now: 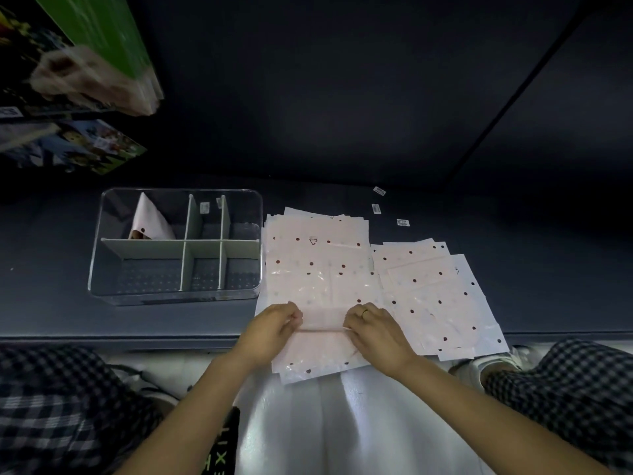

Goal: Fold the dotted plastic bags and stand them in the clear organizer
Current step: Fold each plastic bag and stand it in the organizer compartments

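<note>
Fingers of the left hand [274, 325] and right hand [373, 329] pinch the near fold of the top dotted bag [317, 269] on the counter [51, 241]; clear organizer [102, 255] at nine o'clock holds one folded bag [150, 221] upright; second stack [442, 303] at three o'clock.

Bags [317, 269], frame centre: pale pink, dark red dots, fainter grey dots; top one has small black triangle mark. Second stack [435, 296] to right: same pattern. Organizer [102, 234], left of centre: clear walls, pale green-white dividers, one folded pink dotted bag [150, 222] inside. Shelf [51, 303]: dark blue-grey. Trousers [565, 389], lower corners: black-white check. Ring [365, 313]: gold. Box [99, 29], upper left: green.
</note>
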### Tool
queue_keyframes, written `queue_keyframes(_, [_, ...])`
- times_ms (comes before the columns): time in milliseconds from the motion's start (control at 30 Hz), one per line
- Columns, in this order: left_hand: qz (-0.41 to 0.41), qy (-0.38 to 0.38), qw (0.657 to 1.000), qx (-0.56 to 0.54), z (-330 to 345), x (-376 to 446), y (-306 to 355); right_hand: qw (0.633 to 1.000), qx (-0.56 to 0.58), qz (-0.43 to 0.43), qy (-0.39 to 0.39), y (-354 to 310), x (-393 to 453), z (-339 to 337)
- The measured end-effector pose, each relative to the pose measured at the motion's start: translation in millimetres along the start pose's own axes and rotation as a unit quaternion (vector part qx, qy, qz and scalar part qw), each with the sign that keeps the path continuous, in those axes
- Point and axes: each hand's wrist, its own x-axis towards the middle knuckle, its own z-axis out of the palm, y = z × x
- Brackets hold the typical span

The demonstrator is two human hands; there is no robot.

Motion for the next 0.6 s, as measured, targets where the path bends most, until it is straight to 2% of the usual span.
queue_keyframes(67, [-0.048,-0.038,0.989,-0.133,-8.8,-3.5,6.0,0.999,0.032,0.003,0.003,2.7,-1.9,-7.5])
queue_keyframes(100, [-0.059,-0.057,0.983,-0.165,-12.6,-4.7,7.2,0.998,0.058,0.008,-0.006,4.0,-1.6,-12.6])
queue_keyframes(167, [-0.08,-0.092,0.975,-0.186,-17.6,-6.3,5.9,0.994,0.099,0.017,-0.034,6.9,1.7,-23.7])
queue_keyframes(233, [-0.104,-0.091,0.973,-0.183,-18.5,-6.7,3.6,0.99,0.122,0.028,-0.066,8.8,10.6,-35.5])
queue_keyframes(300, [-0.12,-0.048,0.972,-0.196,-18.0,-6.0,2.2,0.987,0.134,0.034,-0.082,10.9,25.1,-43.0])
queue_keyframes(367, [-0.114,0.027,0.976,-0.185,-15.3,-6.3,3.6,0.986,0.136,0.044,-0.087,11.7,42.3,-46.2])
queue_keyframes(433, [-0.099,0.134,0.982,-0.091,-9.3,-8.2,8.0,0.989,0.122,0.049,-0.074,12.2,58.4,-45.6])
queue_keyframes(500, [-0.079,0.224,0.971,-0.015,0.7,-13.9,15.8,0.992,0.101,0.058,-0.053,11.8,70.3,-43.8])
queue_keyframes(533, [-0.057,0.247,0.967,0.01,7.4,-17.6,19.6,0.992,0.098,0.064,-0.044,11.4,74.4,-42.5])
queue_keyframes(600, [0.013,0.24,0.969,0.062,23.0,-24.7,24.5,0.992,0.104,0.071,-0.032,10.5,79.3,-39.0])
